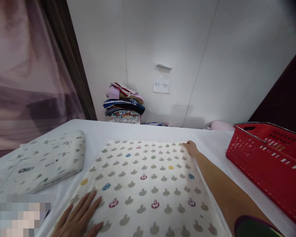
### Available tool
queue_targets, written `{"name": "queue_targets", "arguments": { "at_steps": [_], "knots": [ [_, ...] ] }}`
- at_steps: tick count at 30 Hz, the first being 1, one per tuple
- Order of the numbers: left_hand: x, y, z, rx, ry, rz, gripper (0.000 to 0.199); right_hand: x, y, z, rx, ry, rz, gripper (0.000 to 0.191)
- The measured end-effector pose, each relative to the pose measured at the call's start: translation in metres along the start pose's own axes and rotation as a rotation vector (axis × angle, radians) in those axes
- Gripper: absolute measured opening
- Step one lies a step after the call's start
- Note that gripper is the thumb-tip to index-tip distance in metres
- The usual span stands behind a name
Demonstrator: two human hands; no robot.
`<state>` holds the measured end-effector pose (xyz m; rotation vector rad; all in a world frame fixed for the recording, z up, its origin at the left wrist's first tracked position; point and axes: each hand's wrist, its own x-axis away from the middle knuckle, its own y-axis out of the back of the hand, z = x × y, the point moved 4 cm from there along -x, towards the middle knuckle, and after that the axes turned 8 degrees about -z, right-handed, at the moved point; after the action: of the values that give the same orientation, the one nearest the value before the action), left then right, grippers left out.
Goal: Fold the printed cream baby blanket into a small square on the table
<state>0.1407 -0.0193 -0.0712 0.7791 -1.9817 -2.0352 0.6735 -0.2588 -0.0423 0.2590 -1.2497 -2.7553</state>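
Note:
A white cloth (148, 184) printed with grey and coloured mushroom shapes lies spread flat on the white-covered table (93, 131). My left hand (80, 214) rests palm down on its near left part, fingers spread. At the cloth's far right corner is my right hand (191, 147), its arm stretched along the right edge. The fingers there are bent over the corner and seem to grip it. To the left lies a folded white cloth (51, 158) with small grey and green prints.
A red plastic basket (263, 164) with a metal handle stands at the right. Beyond the table, a stack of folded clothes (124, 105) leans near the white wall. A paper sign (161, 85) reads 45-50. Pinkish curtains (32, 72) hang at the left.

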Motion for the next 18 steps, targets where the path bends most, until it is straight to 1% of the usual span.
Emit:
{"name": "queue_targets", "arguments": {
  "at_steps": [2,4,7,10,11,12,14,15,16,17,18],
  "knots": [
    [0.0,0.002,-0.001,0.012,0.016,0.008,0.062,0.001,0.003,-0.001,0.015,0.038,-0.052,0.026],
    [-0.001,0.006,-0.004,0.019,0.023,0.017,0.063,0.001,0.006,0.0,0.039,0.063,-0.076,0.027],
    [-0.002,0.014,-0.01,0.028,0.018,0.026,0.063,0.003,0.011,0.003,0.065,0.08,-0.064,0.032],
    [-0.003,0.023,-0.017,0.033,0.017,0.02,0.062,0.016,0.013,0.013,0.083,0.111,-0.038,0.047],
    [-0.003,0.026,-0.019,0.036,0.021,0.018,0.061,0.024,0.013,0.019,0.105,0.163,-0.038,0.05],
    [-0.003,0.029,-0.021,0.043,0.022,0.018,0.061,0.034,0.011,0.025,0.138,0.247,-0.036,0.051],
    [-0.002,0.033,-0.024,0.067,0.016,0.026,0.061,0.058,0.002,0.038,0.222,0.473,-0.003,0.05],
    [-0.002,0.036,-0.025,0.083,0.01,0.036,0.061,0.071,-0.005,0.043,0.268,0.572,0.039,0.05],
    [-0.002,0.038,-0.027,0.097,0.008,0.048,0.061,0.082,-0.012,0.045,0.313,0.631,0.099,0.051],
    [-0.002,0.04,-0.028,0.108,0.008,0.06,0.061,0.091,-0.02,0.046,0.354,0.64,0.164,0.052],
    [-0.002,0.042,-0.03,0.116,0.013,0.068,0.061,0.098,-0.026,0.046,0.399,0.617,0.215,0.052]
  ]
}}
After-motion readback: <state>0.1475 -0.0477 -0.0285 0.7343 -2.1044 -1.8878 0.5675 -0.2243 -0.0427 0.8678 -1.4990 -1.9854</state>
